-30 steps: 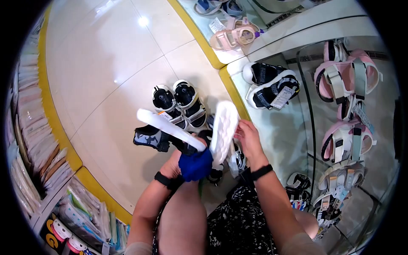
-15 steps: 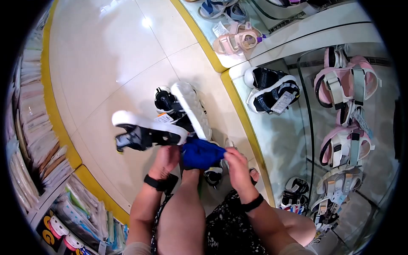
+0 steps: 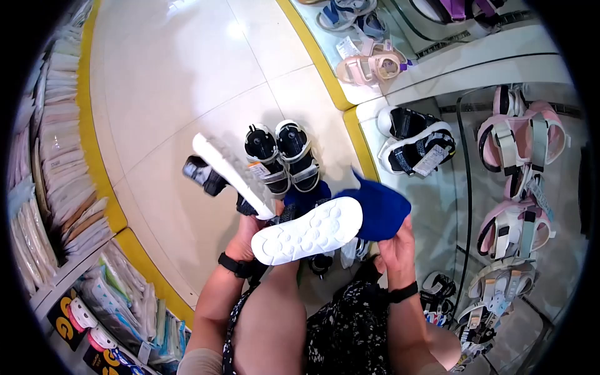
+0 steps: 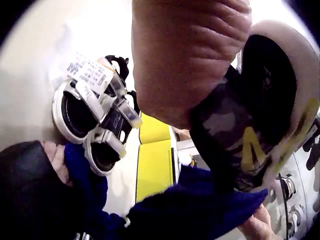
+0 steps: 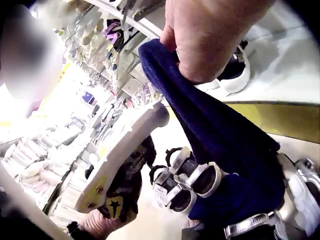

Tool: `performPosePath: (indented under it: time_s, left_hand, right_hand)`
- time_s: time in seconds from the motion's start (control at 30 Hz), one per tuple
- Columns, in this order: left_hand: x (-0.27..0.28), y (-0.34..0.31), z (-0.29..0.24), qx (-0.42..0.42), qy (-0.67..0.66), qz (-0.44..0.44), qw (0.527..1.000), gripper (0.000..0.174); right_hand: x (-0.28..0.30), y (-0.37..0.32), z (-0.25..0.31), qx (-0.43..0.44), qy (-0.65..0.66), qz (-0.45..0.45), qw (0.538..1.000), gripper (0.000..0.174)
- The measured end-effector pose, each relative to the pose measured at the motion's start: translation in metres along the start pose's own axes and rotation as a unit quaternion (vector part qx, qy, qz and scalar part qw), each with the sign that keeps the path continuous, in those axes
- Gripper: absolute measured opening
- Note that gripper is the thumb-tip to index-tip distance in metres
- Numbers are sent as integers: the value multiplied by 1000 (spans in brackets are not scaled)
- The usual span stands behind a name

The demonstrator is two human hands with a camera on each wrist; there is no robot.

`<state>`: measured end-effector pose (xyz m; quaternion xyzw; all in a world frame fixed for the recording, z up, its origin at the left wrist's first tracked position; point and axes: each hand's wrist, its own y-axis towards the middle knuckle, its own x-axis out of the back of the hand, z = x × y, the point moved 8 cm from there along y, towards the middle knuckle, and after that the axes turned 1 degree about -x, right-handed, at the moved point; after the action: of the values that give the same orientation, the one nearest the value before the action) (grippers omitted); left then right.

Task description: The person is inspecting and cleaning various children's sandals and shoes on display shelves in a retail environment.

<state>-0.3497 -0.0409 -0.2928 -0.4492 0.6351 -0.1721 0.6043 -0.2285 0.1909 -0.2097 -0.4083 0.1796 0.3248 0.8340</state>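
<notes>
My left hand [image 3: 245,236] grips a pair of camouflage-patterned sandals with white soles. One sandal [image 3: 231,172] tilts up to the left; the other shows its studded sole [image 3: 309,231] in front of the cloth. A dark blue cloth [image 3: 382,209] hangs from my right hand [image 3: 397,247], pinched at its edge between thumb and fingers. In the left wrist view, a yellow mark shows on the camouflage sandal [image 4: 220,125] beside my palm [image 4: 187,55]. The right wrist view has the cloth [image 5: 210,120] drooping below my right hand [image 5: 215,35].
Black-and-white sandals [image 3: 300,162] with a tag stand on the tiled floor [image 3: 169,137]. Black shoes [image 3: 419,147] and pink sandals [image 3: 525,140] sit on display shelves at the right. Packaged goods [image 3: 62,162] line the left side, behind a yellow edge.
My right hand has moved right, drawing the cloth out beside the sandals. The sandals in my left hand have turned, and one now lies across with its sole facing up.
</notes>
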Motion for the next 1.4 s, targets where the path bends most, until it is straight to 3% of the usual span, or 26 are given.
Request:
performPosePath:
  time_s: [0.1,0.13,0.23,0.27,0.37,0.4,0.5,0.57,0.6,0.63,0.7,0.73,0.83,0.87,0.97,1.0,1.1,1.23,1.27,1.37,1.4]
  left_hand:
    - [-9,-6,12,38,-31,-7,999,39]
    - [-10,-2,11,19,-8,56,998,38]
    - [-4,-7,9,-13,49,22,998,37]
    - [8,0,21,38,-56,-8,998,52]
    - [3,-4,18,28,13,80,996,53]
    - [7,-5,19,32,23,68,997,53]
    - [21,-6,21,42,67,42,996,53]
    - [29,-12,16,41,79,-5,996,54]
    - [27,-15,12,38,69,-47,996,55]
    - [29,-15,5,10,119,3,993,55]
    - [24,-23,5,62,40,41,996,55]
    - [18,-27,2,56,-1,-13,998,56]
    - [27,-26,3,74,0,74,995,57]
    - [32,-25,1,60,5,55,997,57]
    - [32,-28,-5,44,4,30,999,54]
    - [35,-29,-5,55,-6,48,997,52]
    - [44,-30,-7,69,-29,55,996,45]
    - [55,-24,-2,38,20,-7,999,39]
    - [58,-23,-3,30,40,-37,998,39]
    - [43,-26,-9,26,-19,-81,996,42]
    - [50,-23,-3,65,-24,11,998,47]
  right_hand:
    - [-24,12,9,28,21,57,998,51]
    - [-40,15,9,15,-7,57,998,44]
    - [-28,27,-12,-51,-185,111,975,34]
    - [-22,26,-22,-111,-233,118,959,26]
    - [-25,22,-34,-226,-245,121,935,22]
    - [-31,23,-34,-230,-302,134,915,19]
    - [-16,38,-39,-205,-320,56,923,16]
    - [-4,55,-35,-90,-431,23,898,15]
    - [3,62,-36,-31,-471,24,881,14]
    - [4,66,-37,26,-508,25,861,13]
    - [-8,70,-56,91,-645,102,752,15]
    - [-11,71,-76,77,-688,133,709,18]
    - [-5,80,-133,38,-774,194,602,29]
    - [-2,84,-147,49,-799,202,564,34]
    - [8,94,-159,65,-818,145,553,39]
    - [9,96,-157,101,-808,135,565,36]
    - [37,108,-166,-30,-619,55,783,33]
    - [41,115,-177,-5,-698,-11,716,32]
    - [44,118,-179,-1,-694,-3,720,27]
    - [60,110,-165,-44,-493,11,869,27]
    - [70,99,-152,-87,-358,-33,929,34]
